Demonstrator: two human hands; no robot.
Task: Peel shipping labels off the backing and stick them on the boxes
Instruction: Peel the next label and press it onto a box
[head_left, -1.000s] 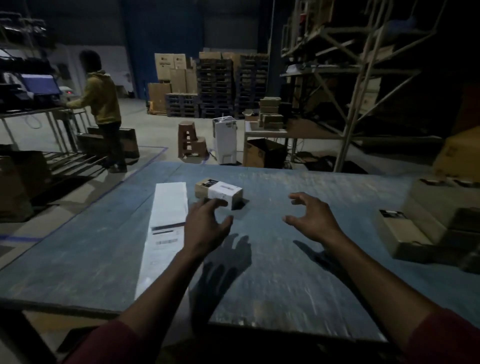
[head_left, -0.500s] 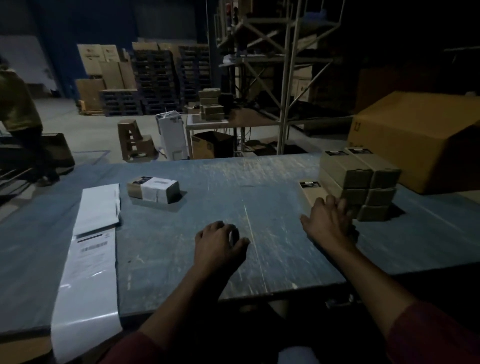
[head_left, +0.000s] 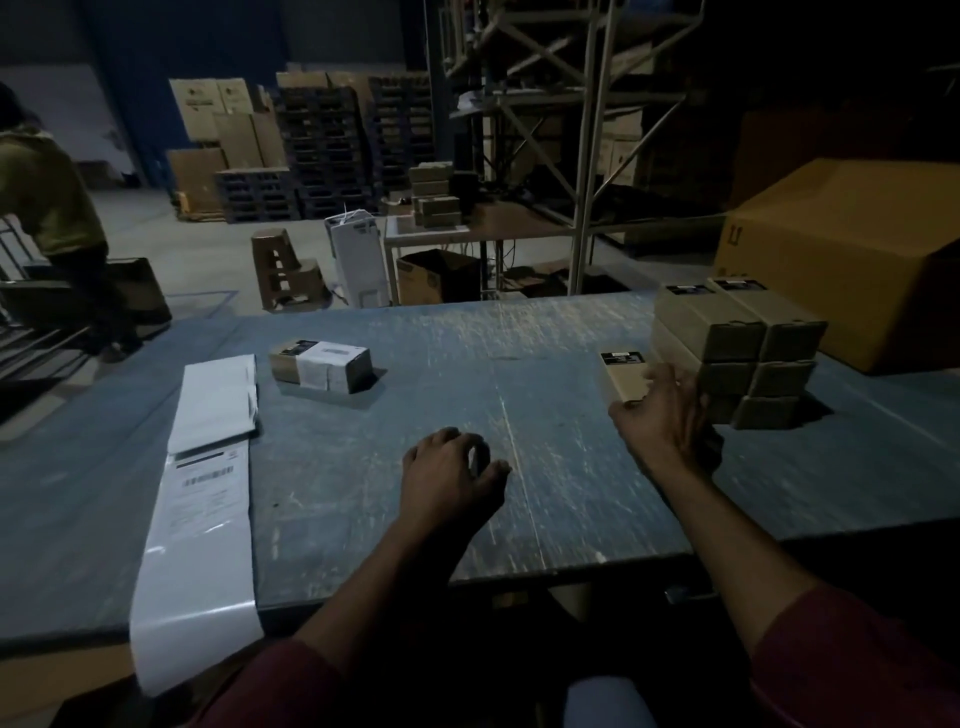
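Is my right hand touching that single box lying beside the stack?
Touching. The head view shows the right hand with fingers laid over the near end of the single box.

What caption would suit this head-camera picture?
Right hand grasps an unlabelled box beside the stack; left hand rests on the table.

both forearms are bare from wrist to near the elbow. the left hand (head_left: 451, 470) and the right hand (head_left: 661, 415) wear no gloves, rings or watch that the dim light lets show. dark red sleeves (head_left: 852, 660) cover the upper arms, pushed up, their cuffs loose and plain.
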